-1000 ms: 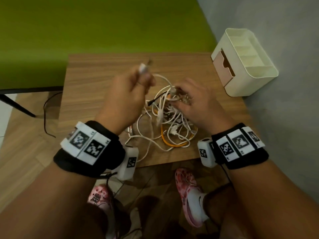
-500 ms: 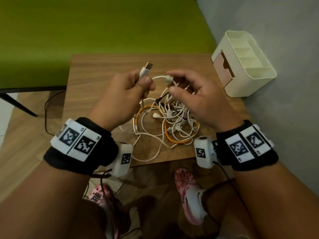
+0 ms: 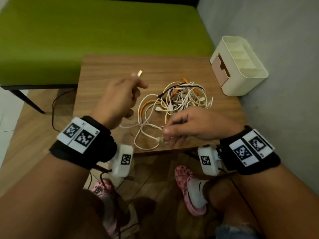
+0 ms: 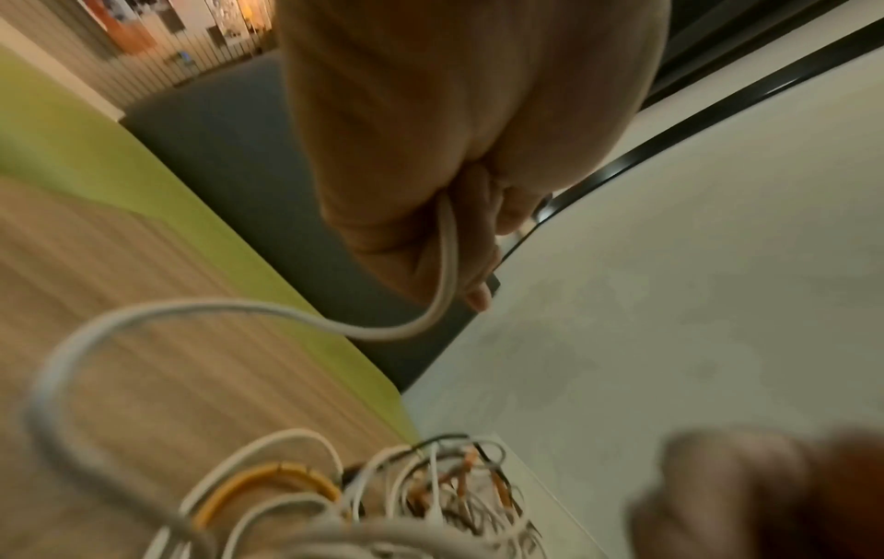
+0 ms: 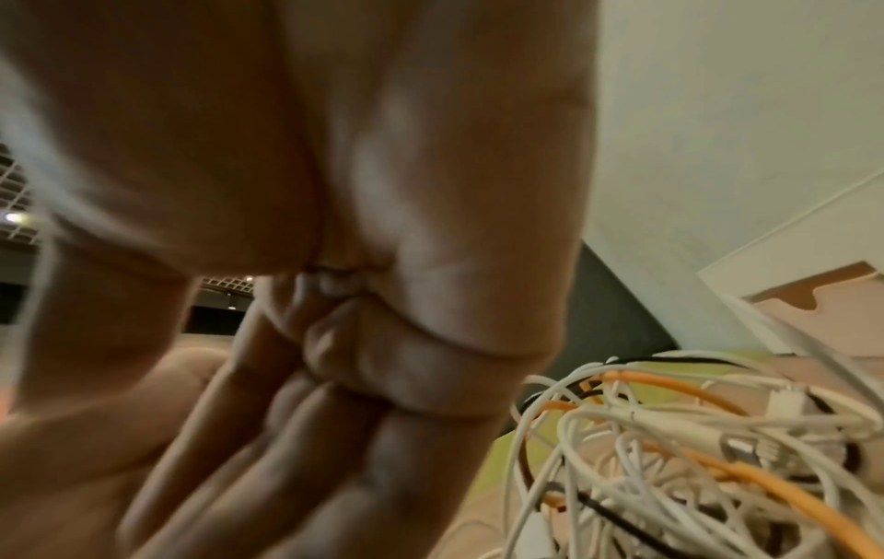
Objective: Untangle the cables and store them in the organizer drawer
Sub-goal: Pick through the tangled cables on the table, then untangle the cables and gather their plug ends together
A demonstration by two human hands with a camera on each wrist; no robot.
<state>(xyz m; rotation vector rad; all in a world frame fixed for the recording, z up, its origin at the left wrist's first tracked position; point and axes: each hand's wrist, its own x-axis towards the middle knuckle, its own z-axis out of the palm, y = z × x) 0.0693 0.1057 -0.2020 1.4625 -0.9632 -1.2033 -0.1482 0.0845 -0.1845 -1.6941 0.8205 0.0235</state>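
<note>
left hand grips white cable | right hand pinches its plug near table front edge

The left hand grips a white cable above the tangle.

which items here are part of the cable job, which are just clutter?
Job:
- white cable, gripped by left hand
- its plug, pinched by right hand
- cable tangle
- organizer, pink drawer
- table

Lying about:
- green bench
- black floor cord
</note>
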